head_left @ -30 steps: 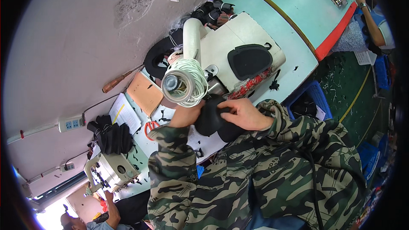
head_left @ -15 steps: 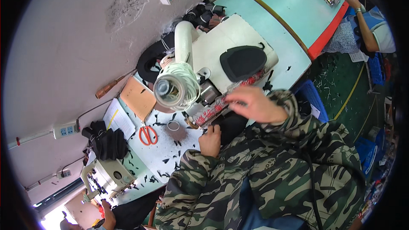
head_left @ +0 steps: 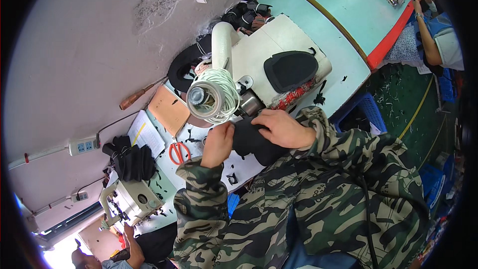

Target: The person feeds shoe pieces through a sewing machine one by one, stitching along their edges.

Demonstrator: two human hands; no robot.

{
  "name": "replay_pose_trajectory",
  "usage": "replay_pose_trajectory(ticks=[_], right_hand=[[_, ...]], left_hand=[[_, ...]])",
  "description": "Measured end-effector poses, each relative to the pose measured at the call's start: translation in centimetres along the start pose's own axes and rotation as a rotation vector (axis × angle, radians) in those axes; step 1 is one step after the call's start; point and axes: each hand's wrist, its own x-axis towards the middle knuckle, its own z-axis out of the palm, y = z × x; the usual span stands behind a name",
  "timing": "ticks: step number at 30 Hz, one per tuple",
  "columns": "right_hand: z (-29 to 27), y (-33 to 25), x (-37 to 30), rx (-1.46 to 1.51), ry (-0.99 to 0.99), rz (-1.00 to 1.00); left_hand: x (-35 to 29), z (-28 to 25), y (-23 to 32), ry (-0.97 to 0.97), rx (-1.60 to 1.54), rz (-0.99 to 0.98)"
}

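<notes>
A black fabric piece (head_left: 253, 142) is held between my two hands at the near side of a white sewing machine (head_left: 271, 37). My left hand (head_left: 218, 144) is closed, fingers pinched at the piece's left edge. Bent over its upper right part, my right hand (head_left: 288, 128) grips the piece with fingers and thumb. The far edge of the piece lies close to the machine's metal head (head_left: 251, 103); whether they touch is hidden. A rounded black pad (head_left: 291, 72) lies on top of the machine bed.
Orange-handled scissors (head_left: 179, 153), a tan folder (head_left: 169, 109) and black scraps lie on the table. A clear cup-shaped part wrapped in white cord (head_left: 221, 94) juts above my left hand. A blue basket (head_left: 371, 112) stands at right. Other people work at far right and lower left.
My right hand has come down onto the black fabric piece. My left hand has moved left and away from me, and the piece now stretches between both hands beside the machine head.
</notes>
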Motion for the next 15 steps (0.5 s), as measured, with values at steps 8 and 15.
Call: replay_pose_trajectory(ticks=[8,15], right_hand=[[-6.6,-1.3,5.6,-0.427,-0.313,0.081],[-3.1,-0.9,0.9,0.277,-0.122,0.142]], left_hand=[[1.2,0.3,1.8,-0.094,-0.177,-0.170],[-3.2,0.2,0.3,-0.323,-0.860,-0.411]])
